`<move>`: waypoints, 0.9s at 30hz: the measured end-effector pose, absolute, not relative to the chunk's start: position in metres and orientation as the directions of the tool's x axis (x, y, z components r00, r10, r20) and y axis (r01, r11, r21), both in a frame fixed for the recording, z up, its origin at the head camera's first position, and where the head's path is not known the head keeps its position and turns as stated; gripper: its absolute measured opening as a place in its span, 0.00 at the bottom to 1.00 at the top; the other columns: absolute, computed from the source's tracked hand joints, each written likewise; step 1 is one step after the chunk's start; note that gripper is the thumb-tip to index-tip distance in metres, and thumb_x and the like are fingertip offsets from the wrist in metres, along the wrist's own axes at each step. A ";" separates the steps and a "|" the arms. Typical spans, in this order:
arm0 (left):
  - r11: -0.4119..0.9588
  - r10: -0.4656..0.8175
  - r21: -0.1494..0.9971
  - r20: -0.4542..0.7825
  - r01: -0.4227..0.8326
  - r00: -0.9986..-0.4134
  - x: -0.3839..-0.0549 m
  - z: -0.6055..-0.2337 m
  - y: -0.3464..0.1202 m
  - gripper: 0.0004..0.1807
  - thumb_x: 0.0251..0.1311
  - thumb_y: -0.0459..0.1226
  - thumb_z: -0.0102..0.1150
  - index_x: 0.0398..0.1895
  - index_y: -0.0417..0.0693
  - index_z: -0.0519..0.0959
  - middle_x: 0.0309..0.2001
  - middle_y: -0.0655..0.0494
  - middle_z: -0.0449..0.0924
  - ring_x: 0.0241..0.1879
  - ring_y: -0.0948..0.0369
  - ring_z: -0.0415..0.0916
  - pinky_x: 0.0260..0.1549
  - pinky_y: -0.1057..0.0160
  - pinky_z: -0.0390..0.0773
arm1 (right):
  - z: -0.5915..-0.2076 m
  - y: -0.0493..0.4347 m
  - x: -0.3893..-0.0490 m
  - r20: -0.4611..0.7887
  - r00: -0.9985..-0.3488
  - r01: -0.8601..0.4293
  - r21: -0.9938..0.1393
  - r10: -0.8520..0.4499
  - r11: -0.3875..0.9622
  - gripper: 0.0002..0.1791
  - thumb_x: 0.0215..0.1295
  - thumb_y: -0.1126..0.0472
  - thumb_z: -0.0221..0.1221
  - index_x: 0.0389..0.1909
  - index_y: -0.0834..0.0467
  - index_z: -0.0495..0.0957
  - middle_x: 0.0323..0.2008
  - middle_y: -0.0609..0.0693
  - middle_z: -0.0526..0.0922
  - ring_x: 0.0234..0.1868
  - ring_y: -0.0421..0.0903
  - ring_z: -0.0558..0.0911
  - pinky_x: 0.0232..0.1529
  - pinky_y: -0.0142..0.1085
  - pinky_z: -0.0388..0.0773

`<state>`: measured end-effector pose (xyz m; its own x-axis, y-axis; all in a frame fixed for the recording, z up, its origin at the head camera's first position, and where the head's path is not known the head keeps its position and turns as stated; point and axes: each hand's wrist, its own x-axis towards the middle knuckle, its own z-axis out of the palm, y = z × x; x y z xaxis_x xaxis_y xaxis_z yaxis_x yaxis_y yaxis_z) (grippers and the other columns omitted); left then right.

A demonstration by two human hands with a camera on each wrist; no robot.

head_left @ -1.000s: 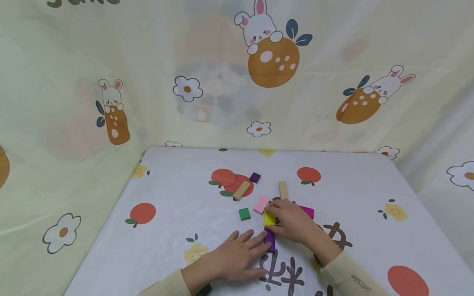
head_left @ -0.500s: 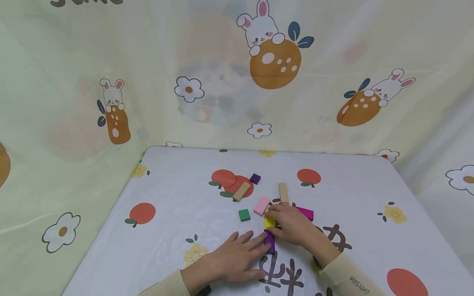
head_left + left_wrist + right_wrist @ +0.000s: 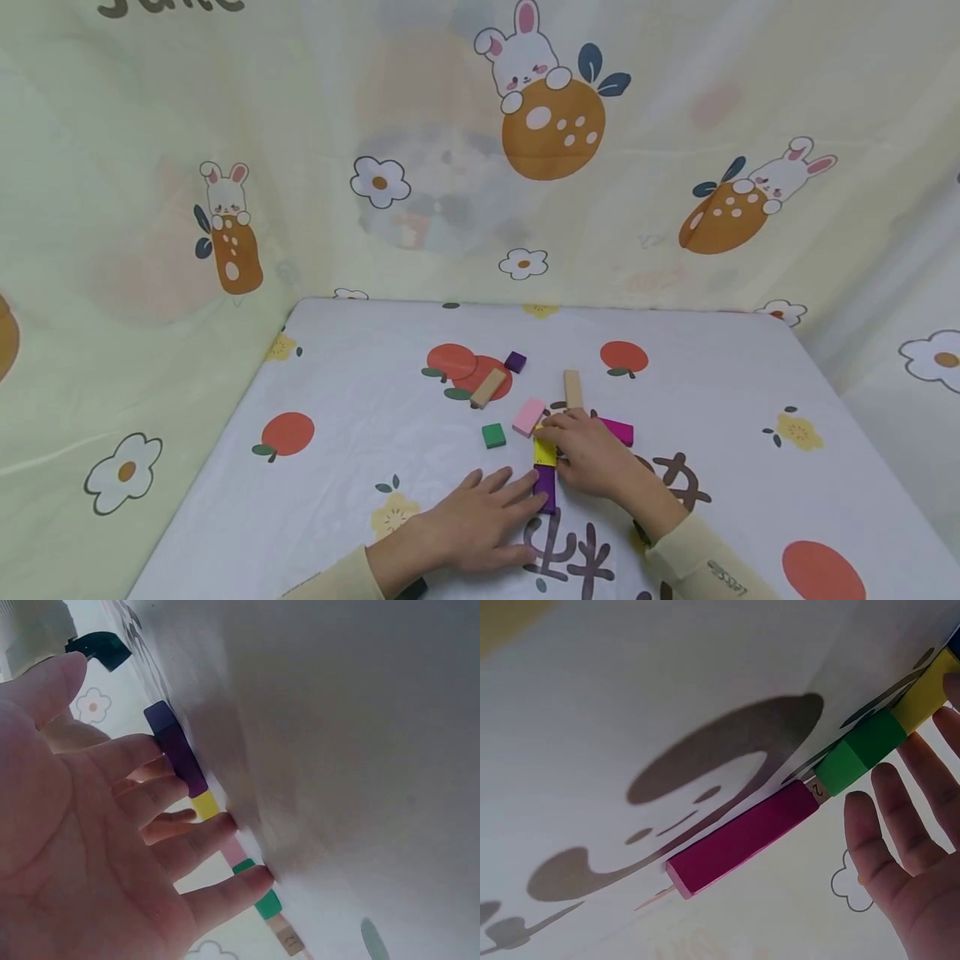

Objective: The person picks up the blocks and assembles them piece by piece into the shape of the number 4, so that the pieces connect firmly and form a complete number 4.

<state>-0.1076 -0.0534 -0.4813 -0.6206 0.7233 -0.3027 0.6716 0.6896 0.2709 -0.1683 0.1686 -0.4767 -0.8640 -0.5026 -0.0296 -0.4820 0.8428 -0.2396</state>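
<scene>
A yellow block (image 3: 545,452) lies end to end with a purple block (image 3: 545,490) on the table. The right hand (image 3: 594,454) pinches the yellow block, its fingers at the far end and its thumb by the near right side. The left hand (image 3: 476,525) lies palm down with fingers spread, two fingertips touching the left side of the purple block. In the right wrist view a green block (image 3: 862,750) appears between the yellow one and a magenta block (image 3: 742,838); the right hand hides that spot in the head view.
Beyond the hands lie a pink block (image 3: 529,416), a small green block (image 3: 493,435), a dark purple cube (image 3: 515,362) and two plain wooden blocks, one to the left (image 3: 488,388) and one to the right (image 3: 573,389). A printed cloth covers the table (image 3: 360,367); a patterned curtain (image 3: 442,100) hangs behind.
The right thumb has shifted from the joint of the yellow and purple blocks to the yellow block's right side. The left hand and the blocks stay where they were.
</scene>
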 end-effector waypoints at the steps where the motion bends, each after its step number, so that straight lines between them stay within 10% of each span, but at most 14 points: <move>1: 0.691 0.722 0.269 -0.303 0.671 -0.622 -0.108 -0.481 -0.053 0.39 0.71 0.68 0.44 0.82 0.71 0.55 0.84 0.66 0.48 0.82 0.51 0.52 0.74 0.36 0.61 | -0.477 0.168 -0.168 -0.026 -0.865 -0.482 -0.238 -0.502 0.843 0.24 0.60 0.62 0.71 0.59 0.53 0.85 0.58 0.52 0.85 0.64 0.56 0.77 0.65 0.56 0.77; 19: 0.668 0.743 0.220 -0.251 0.711 -0.620 -0.118 -0.480 -0.046 0.33 0.71 0.65 0.49 0.77 0.71 0.67 0.80 0.65 0.61 0.76 0.53 0.65 0.69 0.43 0.71 | -0.472 0.173 -0.166 0.002 -0.866 -0.485 -0.250 -0.500 0.838 0.24 0.61 0.62 0.70 0.59 0.53 0.84 0.59 0.53 0.83 0.64 0.56 0.77 0.65 0.57 0.76; 27: 0.626 0.779 0.120 -0.140 0.770 -0.612 -0.133 -0.475 -0.030 0.18 0.70 0.56 0.60 0.59 0.66 0.84 0.57 0.64 0.82 0.55 0.62 0.78 0.59 0.60 0.78 | -0.470 0.184 -0.167 0.040 -0.895 -0.440 -0.238 -0.444 0.866 0.24 0.60 0.61 0.72 0.60 0.53 0.83 0.59 0.53 0.83 0.64 0.57 0.77 0.63 0.59 0.76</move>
<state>-0.1334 -0.0303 -0.4753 -0.6115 0.7787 -0.1401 0.7702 0.6264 0.1199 -0.1673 0.1841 -0.4705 -0.8952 -0.4438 0.0396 -0.4398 0.8659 -0.2384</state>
